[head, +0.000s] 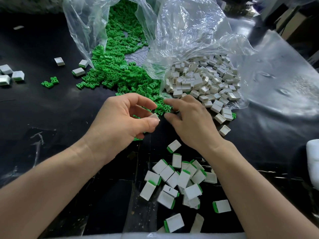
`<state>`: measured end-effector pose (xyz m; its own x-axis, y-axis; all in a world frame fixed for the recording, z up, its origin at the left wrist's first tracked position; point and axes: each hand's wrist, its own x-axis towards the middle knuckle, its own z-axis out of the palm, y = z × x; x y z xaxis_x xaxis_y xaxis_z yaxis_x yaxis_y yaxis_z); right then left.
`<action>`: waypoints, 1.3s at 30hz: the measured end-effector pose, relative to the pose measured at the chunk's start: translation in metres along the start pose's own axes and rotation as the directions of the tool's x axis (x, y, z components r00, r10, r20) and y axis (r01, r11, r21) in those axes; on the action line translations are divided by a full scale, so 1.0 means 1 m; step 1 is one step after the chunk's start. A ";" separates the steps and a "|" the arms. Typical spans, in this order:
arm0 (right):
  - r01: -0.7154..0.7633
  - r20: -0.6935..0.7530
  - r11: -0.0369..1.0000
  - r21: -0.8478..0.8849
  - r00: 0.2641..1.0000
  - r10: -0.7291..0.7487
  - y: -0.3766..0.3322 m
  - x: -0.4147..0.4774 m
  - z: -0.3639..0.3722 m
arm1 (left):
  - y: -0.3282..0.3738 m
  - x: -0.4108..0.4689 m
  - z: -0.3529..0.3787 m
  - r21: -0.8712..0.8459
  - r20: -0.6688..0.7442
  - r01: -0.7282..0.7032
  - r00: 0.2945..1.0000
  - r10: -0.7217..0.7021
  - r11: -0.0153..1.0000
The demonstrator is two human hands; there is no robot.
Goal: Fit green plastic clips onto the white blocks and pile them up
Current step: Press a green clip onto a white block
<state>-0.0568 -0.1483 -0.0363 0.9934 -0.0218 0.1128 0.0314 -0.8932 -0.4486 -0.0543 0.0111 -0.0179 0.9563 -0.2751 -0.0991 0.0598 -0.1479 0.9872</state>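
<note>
Head view: left hand [119, 119] pinches a white block [154, 116] at the edge of the green clips [110, 69]

Both bare forearms reach forward over the black table [51, 118]. The left hand's thumb and forefinger are curled round one white block and hold it just above the table. The right hand [189, 123] lies just beside it, palm down. Its fingers [172, 101] are bent, with their tips at the near edge of the green clips. Whether they hold a clip cannot be told.

The green clips spill in a long heap from a clear plastic bag [82, 28] at the far middle of the table. To the right of them, a heap of bare white blocks [203, 80] lies in the mouth of a second clear bag [189, 31]; the two heaps touch.

Near the person, under the right forearm, lies a loose pile of fitted blocks [177, 180], each white with a green clip at one end. A few more blocks [10, 73] and two stray clips [50, 82] lie well apart at the left.
</note>
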 end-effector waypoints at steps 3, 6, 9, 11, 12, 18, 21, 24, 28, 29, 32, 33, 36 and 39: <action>0.016 -0.009 0.998 -0.059 1.000 -0.017 0.002 0.001 0.002 | 0.001 0.000 -0.001 -0.016 0.001 0.001 1.000 -0.001 1.000; 0.030 -0.030 0.998 -0.050 0.999 -0.032 0.001 0.000 0.002 | 0.001 0.000 0.000 -0.043 0.019 0.003 1.000 -0.002 0.999; 0.008 -0.079 0.997 0.081 0.997 -0.001 0.000 0.000 0.000 | 0.000 0.000 0.001 -0.060 0.031 -0.007 0.999 0.009 0.998; -0.050 -0.088 0.940 0.336 0.993 0.084 -0.002 0.000 -0.005 | 0.000 0.001 0.000 -0.063 0.029 -0.016 0.999 0.018 0.998; -0.081 -0.060 0.875 0.478 0.990 0.124 -0.003 -0.001 -0.009 | 0.000 0.001 0.000 -0.066 0.028 -0.019 0.999 0.021 0.998; -0.168 0.138 0.566 0.807 0.986 0.095 -0.011 -0.010 -0.025 | 0.001 0.002 -0.001 -0.052 0.011 -0.043 0.999 0.043 0.998; -0.168 0.152 0.536 0.827 0.986 0.075 -0.016 -0.013 -0.026 | 0.001 0.002 -0.001 -0.074 0.001 -0.044 0.999 0.044 0.996; -0.162 0.148 0.549 0.820 0.986 0.070 -0.018 -0.015 -0.026 | 0.001 0.001 -0.001 -0.082 0.004 -0.041 0.999 0.042 0.996; -0.170 0.177 0.598 0.783 0.983 0.048 -0.021 -0.016 -0.025 | 0.000 0.002 -0.001 -0.069 0.000 -0.047 0.999 0.047 0.997; -0.172 0.183 0.606 0.777 0.982 0.044 -0.022 -0.016 -0.025 | 0.000 0.002 -0.002 -0.066 -0.002 -0.050 0.999 0.050 0.997; -0.175 0.196 0.622 0.763 0.980 0.034 -0.022 -0.016 -0.026 | 0.000 0.002 -0.002 -0.068 -0.012 -0.057 0.998 0.056 0.996; -0.175 0.198 0.627 0.759 0.980 0.034 -0.022 -0.016 -0.026 | 0.000 0.002 -0.002 -0.066 -0.012 -0.058 0.998 0.058 0.996; -0.179 0.198 0.631 0.755 0.979 0.041 -0.022 -0.016 -0.025 | 0.000 0.002 -0.003 -0.062 -0.014 -0.061 0.998 0.060 0.996; -0.168 0.187 0.625 0.762 0.982 0.035 -0.022 -0.017 -0.025 | -0.001 0.002 -0.003 -0.059 -0.016 -0.061 0.998 0.061 0.996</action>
<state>-0.0771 -0.1399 -0.0059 0.9970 0.0310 -0.0708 -0.0626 -0.2120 -0.9753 -0.0519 0.0134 -0.0184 0.9626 -0.2682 -0.0370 0.0176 -0.0746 0.9971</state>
